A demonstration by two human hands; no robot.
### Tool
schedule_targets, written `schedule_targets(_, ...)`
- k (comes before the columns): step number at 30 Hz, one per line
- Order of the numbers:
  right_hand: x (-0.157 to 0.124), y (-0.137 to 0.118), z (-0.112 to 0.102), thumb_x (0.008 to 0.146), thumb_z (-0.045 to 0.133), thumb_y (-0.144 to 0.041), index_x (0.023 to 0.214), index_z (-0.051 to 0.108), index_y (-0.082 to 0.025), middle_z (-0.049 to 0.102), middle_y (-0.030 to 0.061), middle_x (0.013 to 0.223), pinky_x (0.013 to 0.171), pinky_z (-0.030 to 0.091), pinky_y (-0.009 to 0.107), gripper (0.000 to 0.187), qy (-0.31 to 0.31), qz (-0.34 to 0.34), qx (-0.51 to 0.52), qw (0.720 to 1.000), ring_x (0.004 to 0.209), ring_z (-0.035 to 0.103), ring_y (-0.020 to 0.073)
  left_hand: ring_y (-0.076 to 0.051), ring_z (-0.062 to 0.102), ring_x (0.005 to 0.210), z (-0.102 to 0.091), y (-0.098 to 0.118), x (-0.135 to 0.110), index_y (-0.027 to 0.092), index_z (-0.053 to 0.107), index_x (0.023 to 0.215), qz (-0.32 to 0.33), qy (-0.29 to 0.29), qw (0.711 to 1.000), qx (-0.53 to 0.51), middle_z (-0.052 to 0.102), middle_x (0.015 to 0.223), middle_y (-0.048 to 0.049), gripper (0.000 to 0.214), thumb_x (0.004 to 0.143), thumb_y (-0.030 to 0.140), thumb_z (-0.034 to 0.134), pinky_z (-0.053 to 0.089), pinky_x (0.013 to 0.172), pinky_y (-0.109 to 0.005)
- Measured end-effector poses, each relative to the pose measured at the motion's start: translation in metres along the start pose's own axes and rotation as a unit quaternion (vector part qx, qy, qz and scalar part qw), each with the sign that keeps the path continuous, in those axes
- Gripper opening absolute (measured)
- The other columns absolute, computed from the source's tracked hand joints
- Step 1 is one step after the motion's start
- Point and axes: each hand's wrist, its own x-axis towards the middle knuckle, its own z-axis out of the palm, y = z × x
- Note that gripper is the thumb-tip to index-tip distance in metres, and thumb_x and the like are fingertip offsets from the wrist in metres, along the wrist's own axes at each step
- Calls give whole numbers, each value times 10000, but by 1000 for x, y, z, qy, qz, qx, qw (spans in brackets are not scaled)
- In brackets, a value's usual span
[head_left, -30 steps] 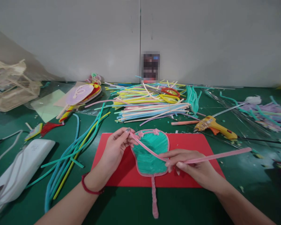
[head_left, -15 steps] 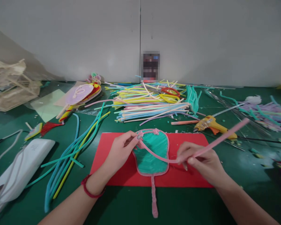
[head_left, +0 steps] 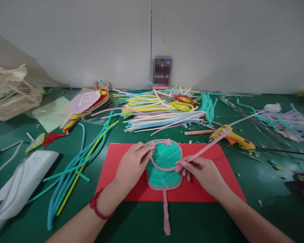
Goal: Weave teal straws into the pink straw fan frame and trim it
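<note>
A teal fan shape edged in pink, with a pink handle, lies on a red sheet on the green table. My left hand pinches one end of a long pink pipe cleaner at the fan's upper left edge. My right hand grips the same pipe cleaner at the fan's right side. Between the hands it curves in a loop over the teal face. Its free end points up and right toward the glue gun.
A pile of coloured pipe cleaners with red scissors lies behind the sheet. Several long blue and yellow ones trail at the left, beside a white device. Finished fans sit at the back left, more pipe cleaners at the right.
My right hand moved left and toward the fan, bending the straight pink pipe cleaner into a loop over the teal face. Its free end swung up toward the glue gun. The left hand stayed put.
</note>
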Motion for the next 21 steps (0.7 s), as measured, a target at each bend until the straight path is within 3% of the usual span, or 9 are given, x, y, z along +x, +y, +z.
schedule_targets(4,0,1,1,801,566,-471,789,703,-169,695,58,732,510,479,216,332,1,11,-29,1000,538,567,105,-158,587,794,3,-1,-1,206,668,983,32,-19,999,23,585,822,-42,258,890,237,429,498,715,-275)
schedule_targets(7,-1,-1,3,812,551,-467,765,711,-183,699,54,732,522,477,222,330,-13,-1,-70,997,557,580,116,-166,596,841,4,-1,-2,201,668,961,40,1,999,17,619,864,-50,238,883,227,445,503,759,-290)
schedule_targets(10,-2,-3,4,816,538,-472,757,715,-193,703,47,732,520,475,224,336,-19,-10,-90,996,563,589,122,-181,609,887,3,1,-3,211,662,953,15,23,1000,6,665,927,-47,188,857,236,502,501,800,-311)
schedule_targets(15,-3,-7,4,813,539,-466,745,704,-200,702,29,733,548,477,215,320,-30,-15,-91,995,609,618,128,-144,637,791,-1,6,-2,230,633,986,-68,42,996,-30,692,854,10,182,816,239,570,518,710,-251)
schedule_targets(21,-3,-7,5,813,536,-467,737,702,-196,698,34,733,530,469,215,326,-31,-17,-83,996,606,611,127,-159,637,856,1,5,-2,216,656,887,-41,31,999,-7,703,916,-4,117,816,205,563,521,748,-274)
